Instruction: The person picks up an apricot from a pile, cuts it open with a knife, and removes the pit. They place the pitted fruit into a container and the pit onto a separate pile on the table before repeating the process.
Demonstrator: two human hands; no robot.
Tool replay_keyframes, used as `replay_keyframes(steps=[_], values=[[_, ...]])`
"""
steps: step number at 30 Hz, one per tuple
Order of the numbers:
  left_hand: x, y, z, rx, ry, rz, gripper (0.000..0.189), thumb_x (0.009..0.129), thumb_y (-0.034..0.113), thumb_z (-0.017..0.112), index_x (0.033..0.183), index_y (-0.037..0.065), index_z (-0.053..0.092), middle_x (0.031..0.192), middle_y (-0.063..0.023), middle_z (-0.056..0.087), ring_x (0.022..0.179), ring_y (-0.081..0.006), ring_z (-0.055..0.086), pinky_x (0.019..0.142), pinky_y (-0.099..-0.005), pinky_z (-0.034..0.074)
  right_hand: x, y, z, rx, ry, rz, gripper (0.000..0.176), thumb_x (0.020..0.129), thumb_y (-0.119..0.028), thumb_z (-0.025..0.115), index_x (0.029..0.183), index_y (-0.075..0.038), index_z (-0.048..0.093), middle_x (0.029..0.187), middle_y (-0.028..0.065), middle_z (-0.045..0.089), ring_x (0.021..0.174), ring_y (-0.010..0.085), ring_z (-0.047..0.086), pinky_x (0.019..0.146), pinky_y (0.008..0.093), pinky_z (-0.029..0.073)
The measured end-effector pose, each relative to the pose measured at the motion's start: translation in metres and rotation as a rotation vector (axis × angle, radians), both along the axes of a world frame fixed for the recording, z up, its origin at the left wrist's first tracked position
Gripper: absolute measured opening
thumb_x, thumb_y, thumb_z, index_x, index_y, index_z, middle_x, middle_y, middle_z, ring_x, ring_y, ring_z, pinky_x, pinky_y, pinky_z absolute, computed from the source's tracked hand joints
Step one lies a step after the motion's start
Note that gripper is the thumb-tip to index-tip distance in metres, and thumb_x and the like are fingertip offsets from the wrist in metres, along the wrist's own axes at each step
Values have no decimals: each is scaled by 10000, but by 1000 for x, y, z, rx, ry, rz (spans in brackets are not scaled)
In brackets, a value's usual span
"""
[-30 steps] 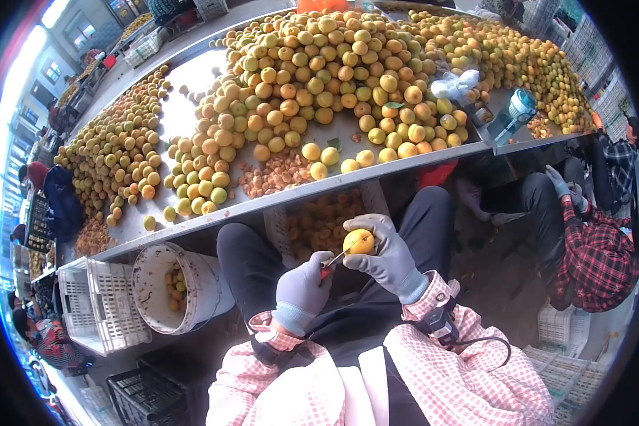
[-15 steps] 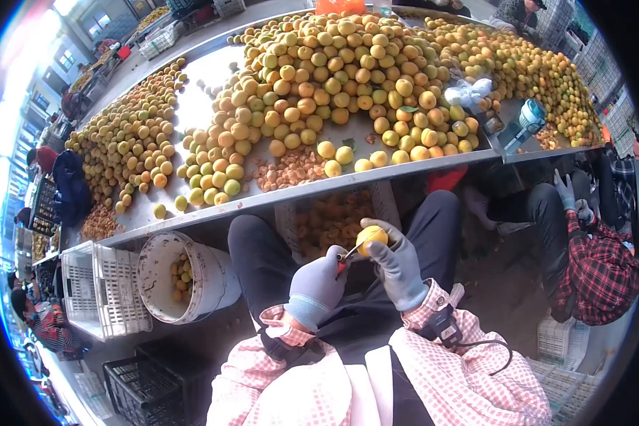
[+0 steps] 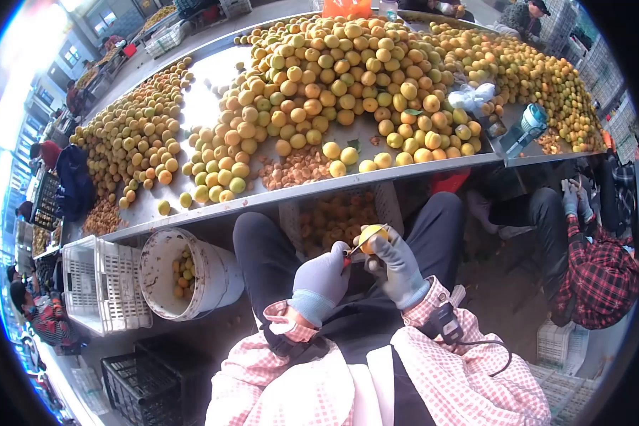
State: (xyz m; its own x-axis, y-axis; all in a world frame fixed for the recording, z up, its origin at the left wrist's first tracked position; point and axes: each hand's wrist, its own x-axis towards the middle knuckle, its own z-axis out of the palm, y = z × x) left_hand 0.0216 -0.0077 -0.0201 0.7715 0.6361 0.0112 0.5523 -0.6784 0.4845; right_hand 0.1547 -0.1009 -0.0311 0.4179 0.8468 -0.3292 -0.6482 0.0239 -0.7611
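Observation:
My left hand, in a grey glove, is closed around a small red-handled tool. Its thin metal end reaches to a yellow apricot. The gloved fingers and thumb of my right hand grip that apricot from the right side. Both hands are over my lap, close together. Below the table edge, between my knees, a light crate holds many orange fruit pieces. How far the metal end sits in the apricot is hard to make out.
A metal table bears large heaps of apricots and a pile of pits. A white bucket with apricots and white crates stand left. A co-worker in a checked shirt sits right. A bottle lies on the table.
The apricot has turned a little in my right hand, and the right fingers have curled further round it. The tool's end has shifted along the fruit. The co-worker's hands have moved closer together.

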Motion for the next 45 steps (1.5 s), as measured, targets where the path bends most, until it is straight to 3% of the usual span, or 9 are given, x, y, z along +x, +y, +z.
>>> replay_keyframes(steps=[3,14,19,24,27,32,39,42,45], values=[[2,0,1,-19,9,17,207,856,199,595,1003,100,488,718,-144,642,663,-355,640,552,-456,490,-1,0,-9,213,508,148,470,861,-310,718,1234,-89,536,1005,-14,615,795,51,558,709,196,448],[-7,2,-22,-103,-94,21,206,853,177,618,1016,83,533,746,-183,643,681,-371,634,562,-464,481,3,12,-18,28,-36,-96,356,907,-283,666,1152,-53,548,929,29,620,721,73,567,586,198,454],[-15,12,0,-1050,-602,236,200,908,20,579,1106,44,568,793,36,548,613,-23,488,516,-178,379,33,7,-18,0,336,-24,339,975,-385,518,1046,-58,574,873,62,625,640,102,553,541,219,444],[3,26,14,-488,-449,-145,561,797,251,769,1249,83,483,985,-128,684,867,-304,680,734,-333,522,28,-2,-7,-9,303,269,338,990,-388,414,1015,-92,575,864,23,605,637,80,535,471,207,391],[14,23,19,-431,-449,-270,651,767,297,791,1284,90,454,997,-139,675,880,-325,675,747,-348,526,24,1,-3,-48,401,237,266,981,-321,410,1009,-98,554,887,23,602,650,72,540,442,204,382],[16,29,24,-480,-329,-340,806,704,256,852,1349,65,408,1040,-117,669,962,-249,671,845,-312,504,20,4,-19,-36,402,274,234,958,-283,465,1011,-79,566,955,34,617,843,130,605,766,253,515],[22,40,41,-242,-272,-463,870,661,407,831,1360,93,418,936,-116,672,791,-338,668,681,-372,532,15,8,0,-104,521,267,251,953,-292,530,1074,-73,558,1019,46,610,904,151,615,813,284,516],[30,43,34,19,-325,-573,874,613,420,834,1324,72,465,796,-65,639,665,-273,649,570,-349,490,14,5,-7,140,-751,417,237,895,-158,590,1099,-40,559,1010,80,626,961,202,633,801,302,501],[35,44,33,227,-352,-655,865,565,433,830,1271,45,516,699,-29,602,571,-209,621,473,-318,424,27,7,-4,116,-929,558,379,842,-187,698,1170,-68,548,1052,53,622,988,173,620,829,269,502]])
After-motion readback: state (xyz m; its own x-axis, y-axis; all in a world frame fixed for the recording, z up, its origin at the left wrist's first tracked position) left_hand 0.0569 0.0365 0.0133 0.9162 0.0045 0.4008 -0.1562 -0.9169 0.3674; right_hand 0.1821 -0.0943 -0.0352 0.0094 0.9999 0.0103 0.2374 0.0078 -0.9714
